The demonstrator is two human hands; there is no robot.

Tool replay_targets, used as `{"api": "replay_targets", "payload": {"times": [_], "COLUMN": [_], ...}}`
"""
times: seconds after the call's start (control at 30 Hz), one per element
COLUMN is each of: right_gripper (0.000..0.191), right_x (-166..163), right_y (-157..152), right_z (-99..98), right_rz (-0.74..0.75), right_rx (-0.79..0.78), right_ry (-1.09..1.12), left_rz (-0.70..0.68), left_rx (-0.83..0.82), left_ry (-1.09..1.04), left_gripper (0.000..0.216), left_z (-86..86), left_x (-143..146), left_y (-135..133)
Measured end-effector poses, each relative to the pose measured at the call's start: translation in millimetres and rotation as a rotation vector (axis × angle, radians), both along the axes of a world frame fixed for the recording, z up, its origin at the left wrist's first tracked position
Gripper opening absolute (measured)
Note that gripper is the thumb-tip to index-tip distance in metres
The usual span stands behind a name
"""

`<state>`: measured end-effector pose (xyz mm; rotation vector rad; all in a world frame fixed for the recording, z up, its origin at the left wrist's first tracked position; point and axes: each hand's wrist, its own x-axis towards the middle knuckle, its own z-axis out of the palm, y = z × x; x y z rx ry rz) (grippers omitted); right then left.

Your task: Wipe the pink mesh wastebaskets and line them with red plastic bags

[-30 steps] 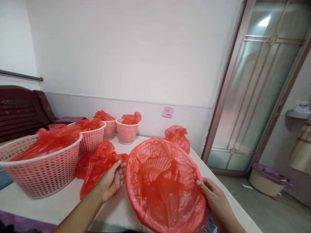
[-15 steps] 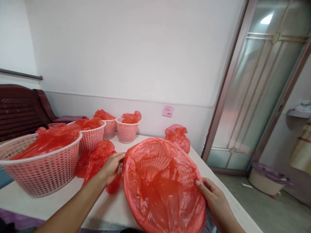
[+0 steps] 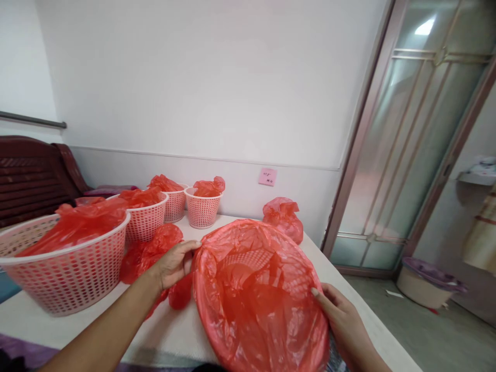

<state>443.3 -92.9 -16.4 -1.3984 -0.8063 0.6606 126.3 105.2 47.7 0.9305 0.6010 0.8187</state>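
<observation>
A perforated plastic basket [image 3: 248,258] tilts toward me at the table's near side, lined with a red plastic bag [image 3: 263,310] folded over its rim. My left hand [image 3: 176,263] grips the rim on the left, thumb on top and fingers behind it. On the right side, my right hand [image 3: 341,315] holds the rim with its thumb on the bag's edge; its other fingers are partly hidden behind the basket. Just left of the basket, behind my left hand, lie crumpled red bags [image 3: 155,248].
A large pink basket [image 3: 73,279] with a red bag in it stands at left. Smaller baskets [image 3: 203,209] with red bags stand farther back. A bunched red bag [image 3: 284,219] sits by the wall. Beyond the white table [image 3: 170,336], a lined bin [image 3: 424,287] stands on the floor.
My left hand has shifted slightly on the rim, its thumb now higher over the edge. The basket has moved barely at all, and my right hand keeps its place.
</observation>
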Motion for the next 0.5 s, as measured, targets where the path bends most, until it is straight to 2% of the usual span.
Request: {"api": "replay_targets", "payload": {"times": [0.13, 0.27, 0.37, 0.5], "right_gripper": [0.036, 0.036, 0.036, 0.036], "right_x": [1.1, -0.6, -2.7, -3.0], "right_y": [0.3, -1.3, -1.0, 1.3], "right_z": [-1.3, 1.0, 2.5, 1.2], "right_rz": [-0.009, -0.016, -0.011, -0.013], "right_rx": [-0.002, -0.004, -0.008, 0.001], "right_ry": [-0.020, -0.015, -0.015, -0.024], "left_rz": [0.012, 0.039, 0.089, 0.171], "left_rx": [-0.019, -0.006, 0.073, 0.252], "left_ry": [-0.037, -0.013, 0.052, 0.224], "left_gripper": [0.021, 0.018, 0.020, 0.028], "left_z": [-1.3, -4.4, -0.7, 12.3], "left_x": [3.0, 1.8, 1.1, 4.6], "left_y": [3.1, 5.7, 3.0, -2.5]}}
